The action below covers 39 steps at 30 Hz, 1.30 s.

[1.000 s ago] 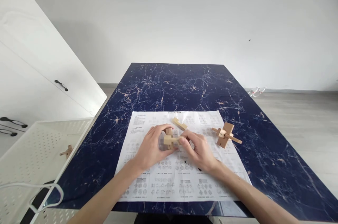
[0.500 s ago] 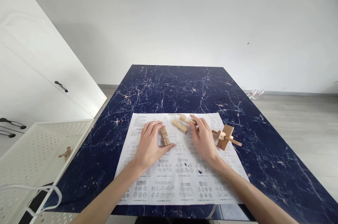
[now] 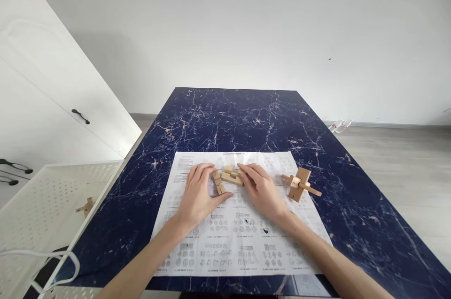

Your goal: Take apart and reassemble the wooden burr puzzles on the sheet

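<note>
My left hand (image 3: pixel 198 195) curves around a pale wooden puzzle piece (image 3: pixel 219 183) with a notch in it, its thumb at the near end and its fingers at the far end. Just right of that, two more wooden bars (image 3: pixel 230 177) lie side by side, at a slant. Fingers of my right hand (image 3: pixel 263 192) grip the right end of the farther, notched bar and partly cover it. All these pieces rest on a printed instruction sheet (image 3: pixel 221 214) with rows of small diagrams.
Right of my right hand stands a cross-shaped assembly of interlocked wooden pieces (image 3: pixel 299 185). The sheet lies on a dark blue marbled table (image 3: pixel 232 120). At left, a white perforated tray (image 3: pixel 31 205) holds another wooden assembly (image 3: pixel 85 206), beside a white cable (image 3: pixel 42 253) and cabinet (image 3: pixel 52 78).
My right hand has moved left, bringing its notched bar beside the other loose bar, and both now lie closer to the piece in my left hand. The left hand has stayed nearly still.
</note>
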Each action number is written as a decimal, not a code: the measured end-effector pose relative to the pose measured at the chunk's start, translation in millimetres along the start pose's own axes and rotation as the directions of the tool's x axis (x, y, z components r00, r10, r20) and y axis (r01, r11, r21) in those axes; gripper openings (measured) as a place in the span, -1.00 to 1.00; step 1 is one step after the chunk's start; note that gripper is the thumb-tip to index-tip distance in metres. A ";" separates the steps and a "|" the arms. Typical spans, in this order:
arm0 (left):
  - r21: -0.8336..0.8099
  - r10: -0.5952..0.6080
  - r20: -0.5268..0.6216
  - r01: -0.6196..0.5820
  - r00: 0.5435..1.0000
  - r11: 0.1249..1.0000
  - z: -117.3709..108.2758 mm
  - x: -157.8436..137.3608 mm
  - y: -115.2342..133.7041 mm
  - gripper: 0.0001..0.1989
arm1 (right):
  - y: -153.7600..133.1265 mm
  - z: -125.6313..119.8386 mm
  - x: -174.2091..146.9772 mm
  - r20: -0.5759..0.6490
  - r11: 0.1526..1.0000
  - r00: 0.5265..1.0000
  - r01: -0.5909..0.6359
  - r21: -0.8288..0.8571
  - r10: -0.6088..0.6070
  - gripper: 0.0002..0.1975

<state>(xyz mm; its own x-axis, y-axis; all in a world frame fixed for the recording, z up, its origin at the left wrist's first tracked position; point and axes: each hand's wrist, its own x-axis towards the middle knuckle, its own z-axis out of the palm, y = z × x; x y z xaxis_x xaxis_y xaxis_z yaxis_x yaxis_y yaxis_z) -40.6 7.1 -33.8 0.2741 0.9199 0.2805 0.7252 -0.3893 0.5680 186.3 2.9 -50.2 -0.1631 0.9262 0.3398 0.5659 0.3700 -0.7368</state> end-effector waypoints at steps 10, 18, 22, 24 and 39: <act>0.022 0.019 -0.012 -0.018 1.000 1.000 0.9 -0.2 0.3 -0.35 | -6.0 -15.6 -0.4 0.171 0.993 0.978 0.111 0.047 -0.117 -0.72; 0.001 0.029 0.004 -0.029 1.000 1.000 -0.1 -0.4 -0.2 -0.33 | 1.3 -27.6 -0.4 0.295 0.972 0.926 0.227 0.059 -0.235 -0.61; -0.006 0.028 0.032 -0.028 0.999 1.000 -1.1 0.0 0.6 -0.30 | 1.2 -18.0 -2.4 0.244 0.973 0.942 0.223 0.058 -0.231 -0.70; -0.022 0.015 0.053 -0.013 0.998 1.000 -2.2 0.3 2.0 -0.33 | 0.2 -14.8 -3.5 0.230 0.973 0.945 0.220 0.070 -0.230 -0.71; -0.087 0.040 0.163 -0.026 0.986 0.996 -8.2 2.7 1.9 -0.35 | -12.1 -18.6 -3.8 0.328 0.987 0.937 0.080 0.138 -0.122 -0.66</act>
<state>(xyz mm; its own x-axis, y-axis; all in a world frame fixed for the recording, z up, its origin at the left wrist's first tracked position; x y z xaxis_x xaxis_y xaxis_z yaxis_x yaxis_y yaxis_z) -43.7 8.4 -25.6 0.4020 0.8991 0.1733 0.6603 -0.4158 0.6255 195.1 -6.4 -31.7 -0.4869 0.8462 0.2166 0.4341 0.4496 -0.7807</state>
